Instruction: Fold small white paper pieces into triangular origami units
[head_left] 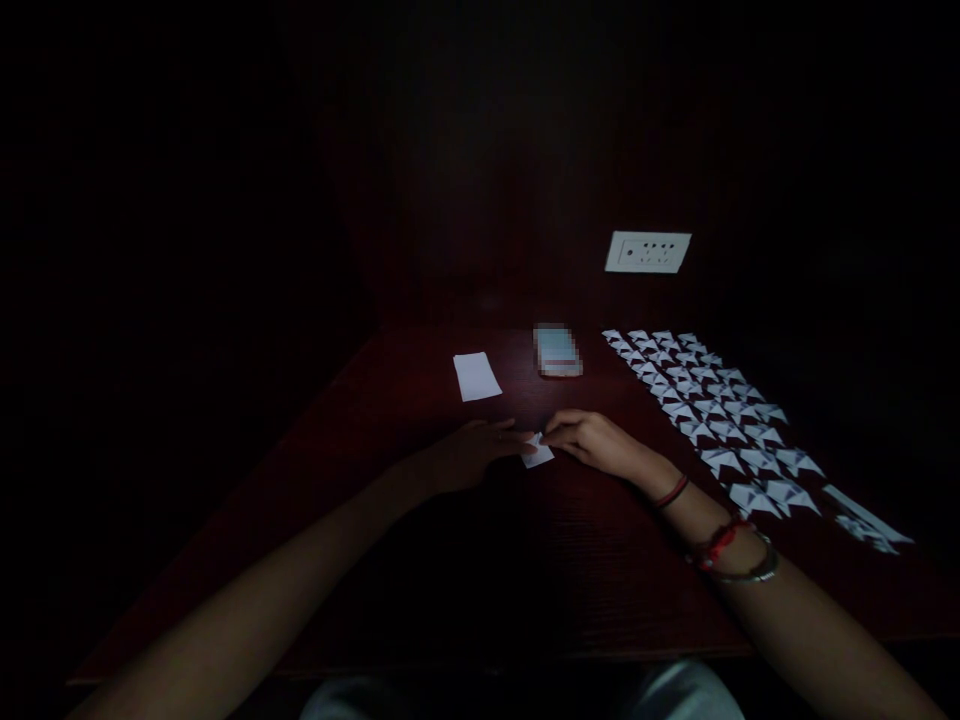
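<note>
A small piece of white folded paper (538,456) lies on the dark red table between my two hands. My left hand (480,450) reaches in from the left with its fingers stretched out, the fingertips resting on the paper's upper left part. From the other side, my right hand (596,441) has its thumb and fingers closed at the paper's upper right edge. Those fingertips hide part of the paper, and the dim light blurs its folds.
Beyond my hands lie a stack of white paper sheets (477,377) and a pixelated phone (557,350). Rows of folded white paper pieces (726,430) cover the table's right side, with paper strips (868,514) near them. A socket panel (648,252) is on the back wall.
</note>
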